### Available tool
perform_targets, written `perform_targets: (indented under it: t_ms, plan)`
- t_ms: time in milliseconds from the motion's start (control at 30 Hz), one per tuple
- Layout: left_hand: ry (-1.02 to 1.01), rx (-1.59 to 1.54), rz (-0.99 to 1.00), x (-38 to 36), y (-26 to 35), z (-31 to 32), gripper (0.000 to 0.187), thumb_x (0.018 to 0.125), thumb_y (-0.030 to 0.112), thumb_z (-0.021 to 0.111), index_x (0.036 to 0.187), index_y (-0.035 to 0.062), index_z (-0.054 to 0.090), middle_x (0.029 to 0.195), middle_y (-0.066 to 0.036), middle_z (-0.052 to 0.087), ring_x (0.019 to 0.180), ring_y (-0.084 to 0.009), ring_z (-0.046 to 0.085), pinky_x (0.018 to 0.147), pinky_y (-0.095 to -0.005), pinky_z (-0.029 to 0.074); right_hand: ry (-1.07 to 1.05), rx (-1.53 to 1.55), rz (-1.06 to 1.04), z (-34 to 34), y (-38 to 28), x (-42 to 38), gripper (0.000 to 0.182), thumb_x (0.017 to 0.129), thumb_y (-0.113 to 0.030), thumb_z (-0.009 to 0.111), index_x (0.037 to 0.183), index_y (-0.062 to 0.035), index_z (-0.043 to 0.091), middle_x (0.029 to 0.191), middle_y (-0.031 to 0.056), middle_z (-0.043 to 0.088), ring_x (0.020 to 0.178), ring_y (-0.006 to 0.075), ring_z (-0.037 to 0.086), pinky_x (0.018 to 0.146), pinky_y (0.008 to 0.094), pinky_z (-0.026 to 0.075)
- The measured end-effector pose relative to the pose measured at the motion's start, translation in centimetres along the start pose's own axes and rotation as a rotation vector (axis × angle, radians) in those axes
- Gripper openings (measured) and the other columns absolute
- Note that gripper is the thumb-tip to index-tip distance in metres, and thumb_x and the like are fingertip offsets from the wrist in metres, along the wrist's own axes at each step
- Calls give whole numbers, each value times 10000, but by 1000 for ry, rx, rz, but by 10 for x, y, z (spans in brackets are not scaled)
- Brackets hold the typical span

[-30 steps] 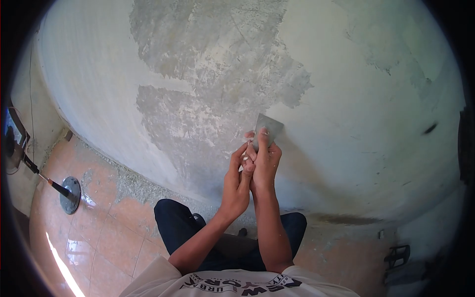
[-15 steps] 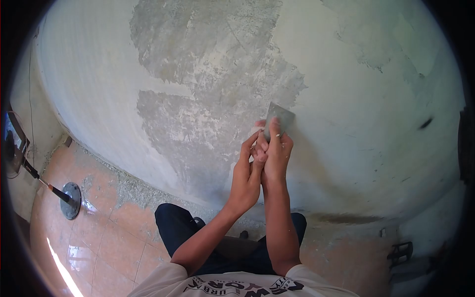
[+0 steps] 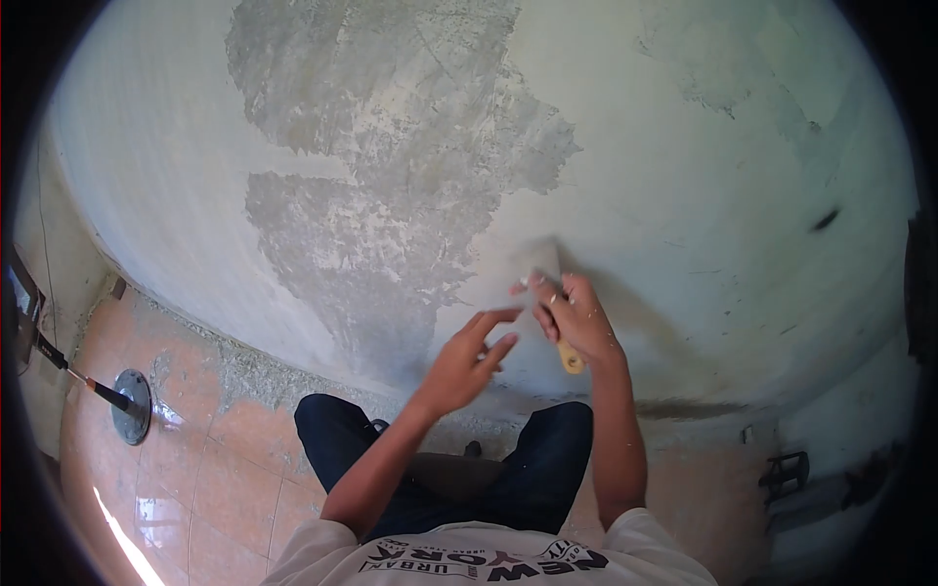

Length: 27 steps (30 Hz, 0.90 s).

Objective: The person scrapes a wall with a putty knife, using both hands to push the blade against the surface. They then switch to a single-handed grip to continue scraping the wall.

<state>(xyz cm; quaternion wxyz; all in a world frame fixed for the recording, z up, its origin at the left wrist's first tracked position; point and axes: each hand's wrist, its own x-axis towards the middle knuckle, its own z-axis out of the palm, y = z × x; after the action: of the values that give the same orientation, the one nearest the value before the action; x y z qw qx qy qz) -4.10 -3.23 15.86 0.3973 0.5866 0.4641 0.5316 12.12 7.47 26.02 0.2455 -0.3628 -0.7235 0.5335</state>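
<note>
My right hand (image 3: 583, 320) is wrapped round a scraper (image 3: 571, 360) with a yellow handle. Its flat blade points up toward the wall (image 3: 664, 186) and is smeared by motion. Small pale flecks cling to that hand. To the left of it, my left hand (image 3: 461, 365) is empty, with its fingers apart. Just above both hands, the pale coating borders a rough grey bare patch (image 3: 362, 230) with ragged edges.
Crumbled debris (image 3: 259, 376) lies along the foot of the wall on tiled floor (image 3: 234, 488). A round-based stand (image 3: 132, 405) is at the left. A dark chair-like object (image 3: 787, 474) sits at lower right. My knees (image 3: 552, 444) are bent close to the wall.
My hands were together at the scraper; now they have parted. My left hand has moved down and left, and my right hand has moved slightly down and right with the scraper, showing its yellow handle.
</note>
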Motion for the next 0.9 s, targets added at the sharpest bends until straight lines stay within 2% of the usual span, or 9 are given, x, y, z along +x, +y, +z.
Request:
perform_targets:
  t_ms: [67,133,200,333,400,567,667,767,900]
  plan:
    - [80,194,-72,-18,-78,-16,481,1099,326,641,1467,24,570,1422,-252,611,988,-343,758,827,-391,621,-37,-171,101,-15,35,1,395,1084,-388,661,1095,-6,762,646,18,574,524,129,511,524,286,443]
    - [187,168,-139,-37,-130,-16,510,1078,304,676,1508,60,548,1455,-234,597,1084,-337,728,920,-404,590,-171,-866,-275,-19,92,5,426,974,-364,777,1162,17,743,797,150,724,706,295,686,636,371,536]
    - [284,150,-211,-47,-138,-7,556,1057,281,711,1548,95,526,1488,-217,582,1179,-332,698,1013,-416,559,-412,-1078,46,8,103,8,466,846,-269,859,1213,0,757,1085,243,773,1092,400,746,847,464,604]
    - [266,533,-2,-60,-101,19,713,944,181,813,1582,159,494,1434,-176,632,1397,-380,543,1185,-497,385,-561,-1303,-42,59,128,24,460,792,-159,884,1198,6,743,1079,229,780,1054,399,755,859,475,621]
    - [316,653,13,-57,-106,14,707,904,75,820,1546,148,532,1287,-145,722,1271,-335,658,1071,-467,482,-630,-1219,-101,69,129,38,504,776,-142,906,1160,57,648,1029,224,771,1066,403,745,868,486,608]
    - [458,215,83,-45,-107,-10,105,868,11,843,956,5,786,891,-117,756,823,-246,759,764,-361,555,-456,-972,-319,47,59,20,424,821,-126,878,1154,28,665,1077,188,760,1036,364,758,892,432,605]
    - [380,45,-37,-41,-90,-17,114,894,10,842,990,-6,783,904,-88,786,844,-155,742,808,-342,555,-458,-650,-167,17,13,-1,424,869,-140,862,1214,3,663,1090,141,756,1021,314,764,928,413,596]
    - [319,-387,-58,-35,-84,-12,69,922,-9,828,955,-16,768,918,-50,790,869,-98,707,813,-303,558,-354,-283,-381,-5,6,-19,446,971,-253,816,1317,-29,644,1069,123,760,1014,290,767,932,435,594]
    - [266,-503,12,-21,-38,13,86,924,27,843,992,4,795,909,-34,791,856,-87,693,811,-285,537,-105,445,-559,15,12,-32,455,1112,-531,537,1078,-81,596,881,94,659,821,226,695,889,441,583]
